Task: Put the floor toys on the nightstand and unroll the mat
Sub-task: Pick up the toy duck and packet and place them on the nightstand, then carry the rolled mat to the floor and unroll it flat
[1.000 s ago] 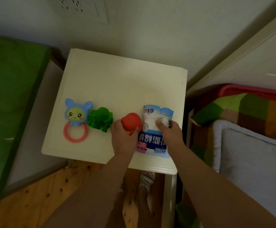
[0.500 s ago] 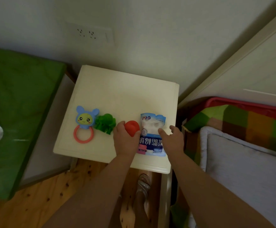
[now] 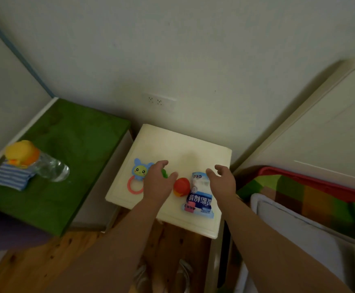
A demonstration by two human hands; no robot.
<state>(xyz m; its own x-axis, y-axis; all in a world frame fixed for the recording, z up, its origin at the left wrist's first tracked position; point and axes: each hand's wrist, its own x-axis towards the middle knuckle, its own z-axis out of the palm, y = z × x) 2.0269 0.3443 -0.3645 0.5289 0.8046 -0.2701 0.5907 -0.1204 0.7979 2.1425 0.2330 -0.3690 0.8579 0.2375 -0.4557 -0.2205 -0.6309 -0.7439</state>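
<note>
Both hands, the left hand [image 3: 158, 180] and right hand [image 3: 222, 179], hover open and empty over the nightstand's [image 3: 172, 144] front edge, where the light, rigid red toy [image 3: 181, 186] sits, probably easiest pinched around its rounded body.

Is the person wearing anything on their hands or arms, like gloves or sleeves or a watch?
No. The left hand and the right hand are both bare, with no gloves, and no rings or watch that can be made out. Both forearms are uncovered all the way to the picture's bottom edge, so no sleeve shows.
</note>
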